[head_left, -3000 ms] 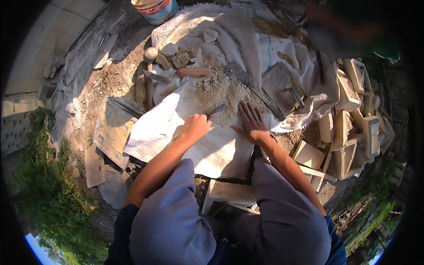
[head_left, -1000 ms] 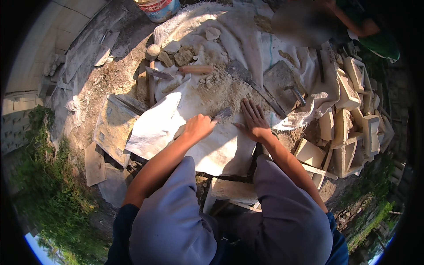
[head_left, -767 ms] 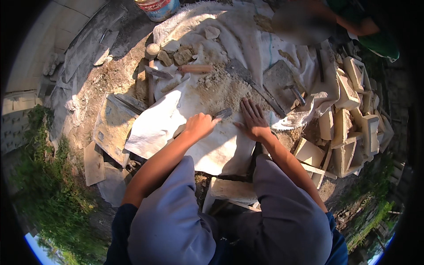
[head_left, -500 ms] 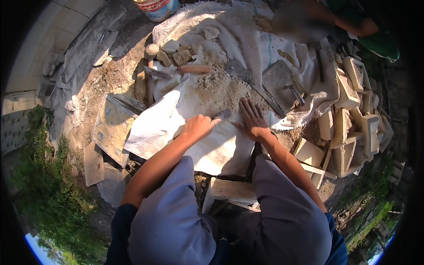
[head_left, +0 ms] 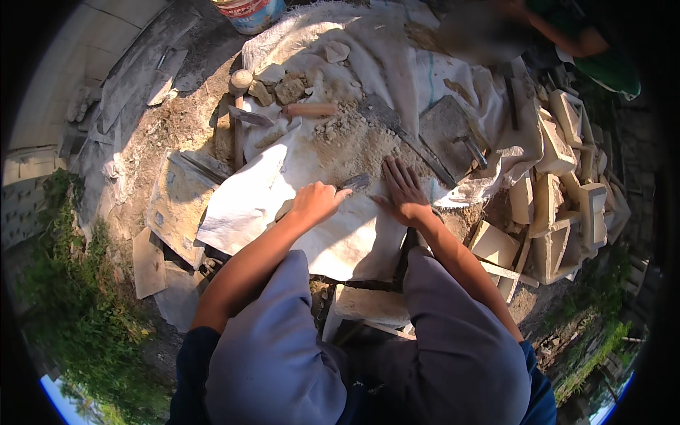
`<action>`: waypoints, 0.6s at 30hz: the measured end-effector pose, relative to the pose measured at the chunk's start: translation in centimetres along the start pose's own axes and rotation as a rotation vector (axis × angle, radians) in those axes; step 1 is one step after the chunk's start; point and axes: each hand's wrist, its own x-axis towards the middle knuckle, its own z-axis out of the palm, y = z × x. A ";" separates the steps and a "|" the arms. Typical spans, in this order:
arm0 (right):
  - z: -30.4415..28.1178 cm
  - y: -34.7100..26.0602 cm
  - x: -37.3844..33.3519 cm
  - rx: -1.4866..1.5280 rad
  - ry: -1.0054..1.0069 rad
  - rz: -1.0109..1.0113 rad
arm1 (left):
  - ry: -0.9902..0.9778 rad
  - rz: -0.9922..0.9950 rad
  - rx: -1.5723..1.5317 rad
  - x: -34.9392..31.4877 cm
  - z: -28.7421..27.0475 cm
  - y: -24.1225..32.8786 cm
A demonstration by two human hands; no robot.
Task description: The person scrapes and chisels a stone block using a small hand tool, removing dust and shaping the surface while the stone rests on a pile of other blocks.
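Outdoor ground (head_left: 195,113) is covered at the centre by a creased white woven sheet (head_left: 347,248), part of which is sunlit and part shaded. On the sheet, a loose heap of beige crumbs and powder (head_left: 354,145) is spread in front of both hands.

A small grey flat-bladed metal tool (head_left: 356,182) is held in the left hand (head_left: 315,204); its fingers are curled closely around the grip, which is hidden within the hand. The blade is pointed to the right and positioned at the near edge of the heap. Whether the blade tip is in contact with the sheet cannot be determined.

The right hand (head_left: 406,195) is placed palm down just to the right of the blade, with its fingers extended, slightly spread and directed away from the body. The thumb is set apart toward the blade. Nothing is gripped by this hand.

Beyond the heap, a light-brown cylindrical wooden handle (head_left: 312,110) and rough beige stones (head_left: 290,90) are laid. A round-headed wooden mallet (head_left: 241,79) is located to their left. At the right, a grey square slab (head_left: 443,117) is overlapped by a metal-headed hammer (head_left: 474,151). Pale box-shaped blocks (head_left: 556,149) are piled farther right. At the upper right, a co-worker's arm (head_left: 567,41) is partly visible.
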 end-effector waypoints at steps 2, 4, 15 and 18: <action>-0.1 0.0 0.0 -0.001 -0.017 0.012 | 0.120 -0.033 -0.112 -0.3 0.5 -0.2; -0.2 -0.2 0.1 -0.016 0.009 -0.010 | 0.237 -0.068 -0.226 -0.4 1.2 -0.2; 0.0 -0.1 -0.1 -0.013 0.009 -0.005 | 0.043 -0.018 0.014 0.1 0.4 -0.6; -0.2 -0.3 0.1 -0.010 0.006 -0.004 | 0.168 -0.023 -0.056 0.0 1.6 -0.9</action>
